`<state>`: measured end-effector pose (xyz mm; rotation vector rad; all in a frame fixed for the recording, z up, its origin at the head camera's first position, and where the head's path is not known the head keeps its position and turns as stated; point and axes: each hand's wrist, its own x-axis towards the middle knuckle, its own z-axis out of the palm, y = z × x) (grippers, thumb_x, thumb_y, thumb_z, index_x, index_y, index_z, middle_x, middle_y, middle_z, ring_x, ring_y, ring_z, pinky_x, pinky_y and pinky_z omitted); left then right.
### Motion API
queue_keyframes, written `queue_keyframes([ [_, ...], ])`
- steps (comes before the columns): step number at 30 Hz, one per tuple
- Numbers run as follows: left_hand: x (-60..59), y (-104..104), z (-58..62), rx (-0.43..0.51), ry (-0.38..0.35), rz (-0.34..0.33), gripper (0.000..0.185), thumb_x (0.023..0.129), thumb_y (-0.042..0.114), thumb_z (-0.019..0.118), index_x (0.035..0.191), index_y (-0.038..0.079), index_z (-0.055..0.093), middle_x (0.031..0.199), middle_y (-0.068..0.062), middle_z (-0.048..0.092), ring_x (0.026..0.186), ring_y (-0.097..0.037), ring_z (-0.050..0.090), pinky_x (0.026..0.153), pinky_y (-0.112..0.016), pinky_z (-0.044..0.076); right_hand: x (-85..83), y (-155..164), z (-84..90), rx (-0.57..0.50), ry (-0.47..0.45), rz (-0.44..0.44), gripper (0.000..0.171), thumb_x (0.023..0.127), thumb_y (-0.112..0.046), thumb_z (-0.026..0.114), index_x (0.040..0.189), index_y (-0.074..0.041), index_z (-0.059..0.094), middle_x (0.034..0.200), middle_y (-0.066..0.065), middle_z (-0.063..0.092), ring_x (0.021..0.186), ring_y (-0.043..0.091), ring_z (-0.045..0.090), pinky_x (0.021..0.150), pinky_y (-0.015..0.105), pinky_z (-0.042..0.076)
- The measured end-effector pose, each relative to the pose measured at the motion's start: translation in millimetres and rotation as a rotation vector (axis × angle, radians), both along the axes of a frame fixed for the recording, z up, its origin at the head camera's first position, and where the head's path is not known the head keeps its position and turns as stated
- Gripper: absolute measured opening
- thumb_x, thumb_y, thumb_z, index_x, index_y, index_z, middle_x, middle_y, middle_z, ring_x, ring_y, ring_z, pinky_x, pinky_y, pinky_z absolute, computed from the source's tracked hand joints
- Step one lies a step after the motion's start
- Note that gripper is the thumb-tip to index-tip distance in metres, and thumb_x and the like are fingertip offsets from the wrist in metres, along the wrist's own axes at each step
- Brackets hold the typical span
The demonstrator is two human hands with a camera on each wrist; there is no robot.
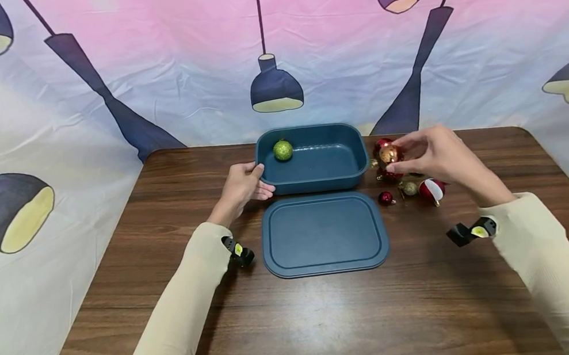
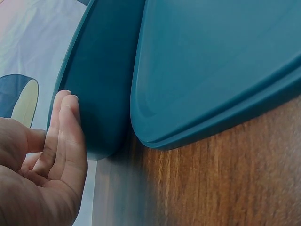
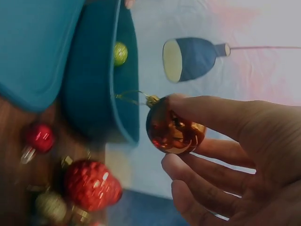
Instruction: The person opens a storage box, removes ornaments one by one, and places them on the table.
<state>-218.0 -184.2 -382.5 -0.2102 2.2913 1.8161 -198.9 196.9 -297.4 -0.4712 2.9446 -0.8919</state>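
Note:
A dark teal box [image 1: 353, 161] stands at the back of the wooden table, with a green glitter bauble [image 1: 283, 150] inside at its left. Its flat lid [image 1: 324, 233] lies in front. My left hand [image 1: 246, 184] rests with straight fingers [image 2: 66, 123] against the box's left wall [image 2: 101, 80]. My right hand [image 1: 430, 153] pinches a shiny orange-gold bauble [image 1: 389, 154] just right of the box, raised off the table; the right wrist view shows that bauble [image 3: 173, 130] between thumb and fingers.
Loose ornaments lie right of the box: a red textured one [image 3: 90, 184], a small red bauble [image 1: 385, 197], a small gold one [image 1: 409, 188] and a red-and-white one [image 1: 431, 189]. A printed cloth backdrop [image 1: 148, 70] surrounds the table.

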Motion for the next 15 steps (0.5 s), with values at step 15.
queue_keyframes([
  [15,0.1,0,0.8,0.013,0.005,-0.017,0.054,0.111,0.024,0.045,0.157,0.001,0.032,0.086,-0.017,0.075,0.063,-0.017,0.073,0.064,-0.029,0.063,22.7,42,-31.1,0.075,-0.138,0.009,0.054,0.077,-0.036,0.09,0.118,-0.004,0.075,0.101,0.013,0.075,0.076,0.017,0.065,0.067,0.034,0.051],
])
